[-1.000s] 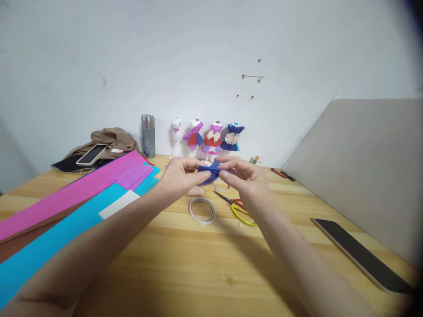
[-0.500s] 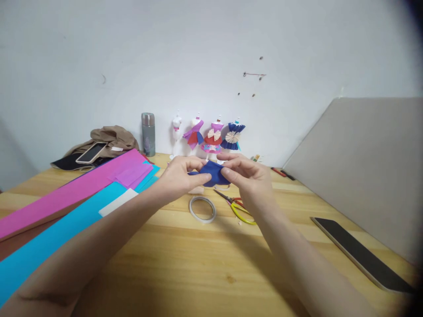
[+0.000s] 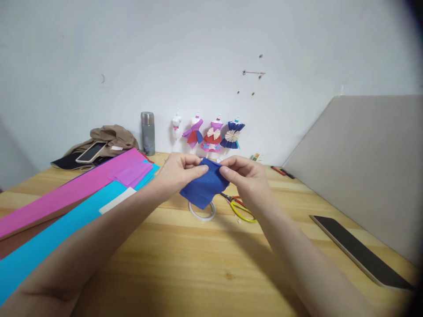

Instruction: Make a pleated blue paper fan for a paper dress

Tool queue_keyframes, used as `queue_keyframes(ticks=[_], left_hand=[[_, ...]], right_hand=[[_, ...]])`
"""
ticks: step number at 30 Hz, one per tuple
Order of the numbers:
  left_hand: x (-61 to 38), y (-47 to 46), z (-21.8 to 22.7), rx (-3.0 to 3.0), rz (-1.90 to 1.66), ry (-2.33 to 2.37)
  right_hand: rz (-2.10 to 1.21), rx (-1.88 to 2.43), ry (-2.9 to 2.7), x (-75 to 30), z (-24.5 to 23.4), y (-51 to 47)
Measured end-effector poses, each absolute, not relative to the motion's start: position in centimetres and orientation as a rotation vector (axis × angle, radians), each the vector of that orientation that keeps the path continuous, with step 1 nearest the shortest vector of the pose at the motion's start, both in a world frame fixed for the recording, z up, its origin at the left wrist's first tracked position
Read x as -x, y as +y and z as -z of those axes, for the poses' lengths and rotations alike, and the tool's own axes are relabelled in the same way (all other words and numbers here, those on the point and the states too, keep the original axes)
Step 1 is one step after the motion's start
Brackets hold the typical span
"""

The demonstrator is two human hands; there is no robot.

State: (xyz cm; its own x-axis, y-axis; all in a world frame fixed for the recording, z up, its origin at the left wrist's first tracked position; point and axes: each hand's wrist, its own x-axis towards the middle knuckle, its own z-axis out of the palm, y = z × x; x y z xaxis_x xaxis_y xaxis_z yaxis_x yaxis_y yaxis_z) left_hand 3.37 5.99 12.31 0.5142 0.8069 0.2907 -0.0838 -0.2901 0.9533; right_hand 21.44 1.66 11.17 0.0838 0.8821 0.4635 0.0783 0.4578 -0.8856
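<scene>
Both my hands hold a small dark blue piece of crepe paper (image 3: 203, 187) above the wooden table (image 3: 185, 259). My left hand (image 3: 175, 172) pinches its upper left edge and my right hand (image 3: 246, 175) pinches its upper right edge. The paper hangs down, spread out between them. Under it lies a roll of clear tape (image 3: 202, 211), partly hidden. Yellow-handled scissors (image 3: 243, 209) lie just right of the tape.
Long pink paper (image 3: 72, 189) and cyan paper (image 3: 49, 246) sheets lie on the left. At the back stand a grey flask (image 3: 147, 133), several small mannequins in paper dresses (image 3: 211, 134), and a brown cloth (image 3: 110, 138) with a phone (image 3: 90, 152). A tablet (image 3: 360, 253) lies right beside a leaning grey board (image 3: 370, 163).
The blue paper was bunched small between my fingers; it has been unfolded and now hangs open as a larger sheet. My hands stayed in about the same place.
</scene>
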Motion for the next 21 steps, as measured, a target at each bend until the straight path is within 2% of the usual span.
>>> queue_keyframes(ticks=[9, 16, 18, 21], left_hand=[[-3.3, 6.5, -12.3, -1.591, -1.096, 0.572], [-3.1, 7.0, -12.3, -1.519, -0.741, 0.572], [-3.2, 7.1, -12.2, -1.477, -0.752, 0.596], [-3.3, 7.3, -12.2, -1.419, -0.87, 0.672]], right_hand=[[-0.96, 0.948, -1.411, -21.9, -10.7, 2.1], [-0.853, 0.987, -1.271, -22.3, -10.7, 2.8], [-0.775, 0.976, -1.268, -22.4, -10.7, 3.0], [-0.403, 0.96, -1.306, -22.5, -10.4, 3.0]])
